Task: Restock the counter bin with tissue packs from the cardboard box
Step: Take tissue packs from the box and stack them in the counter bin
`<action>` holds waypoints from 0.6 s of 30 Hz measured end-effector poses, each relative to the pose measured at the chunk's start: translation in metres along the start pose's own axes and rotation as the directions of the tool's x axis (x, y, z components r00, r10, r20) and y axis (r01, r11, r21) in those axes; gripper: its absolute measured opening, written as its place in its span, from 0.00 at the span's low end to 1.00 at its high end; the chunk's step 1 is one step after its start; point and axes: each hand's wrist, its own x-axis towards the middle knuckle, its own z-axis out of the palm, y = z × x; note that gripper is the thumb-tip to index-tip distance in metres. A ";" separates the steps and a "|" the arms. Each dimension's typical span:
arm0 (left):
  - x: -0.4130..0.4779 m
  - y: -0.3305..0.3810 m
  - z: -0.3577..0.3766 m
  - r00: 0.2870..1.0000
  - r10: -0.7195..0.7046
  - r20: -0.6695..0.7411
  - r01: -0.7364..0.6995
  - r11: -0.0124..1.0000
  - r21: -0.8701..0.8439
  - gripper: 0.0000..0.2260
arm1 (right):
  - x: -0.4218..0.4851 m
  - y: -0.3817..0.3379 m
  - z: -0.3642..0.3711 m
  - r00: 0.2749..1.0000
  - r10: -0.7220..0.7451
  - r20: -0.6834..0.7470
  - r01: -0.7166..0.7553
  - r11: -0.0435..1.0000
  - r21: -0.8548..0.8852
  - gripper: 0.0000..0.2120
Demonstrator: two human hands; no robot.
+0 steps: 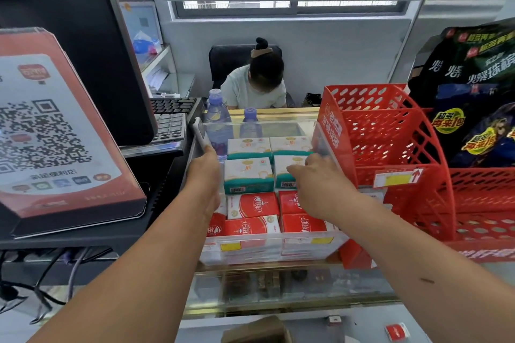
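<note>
Left hand (204, 172) held the bin's (278, 127) left wall; right hand (320, 186) sat on a teal tissue pack (280, 174), grip unclear tbh.

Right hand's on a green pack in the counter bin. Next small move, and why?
Probably seat that green-and-white pack down level with its left neighbour, then let go. The right hand lies on it, the left hand is at the left wall of the clear bin, and the rows around it look full.
</note>
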 end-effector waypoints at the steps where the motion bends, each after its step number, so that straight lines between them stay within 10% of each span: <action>1: -0.001 0.000 0.000 1.000 0.001 0.001 -0.001 1.000 -0.002 0.15 | 0.000 -0.001 0.002 1.000 -0.002 0.029 0.001 1.000 0.001 0.21; 18: -0.020 0.006 0.008 0.994 -0.092 0.055 0.087 0.992 0.090 0.21 | 0.004 0.003 0.010 0.994 -0.026 0.108 0.019 0.997 0.071 0.18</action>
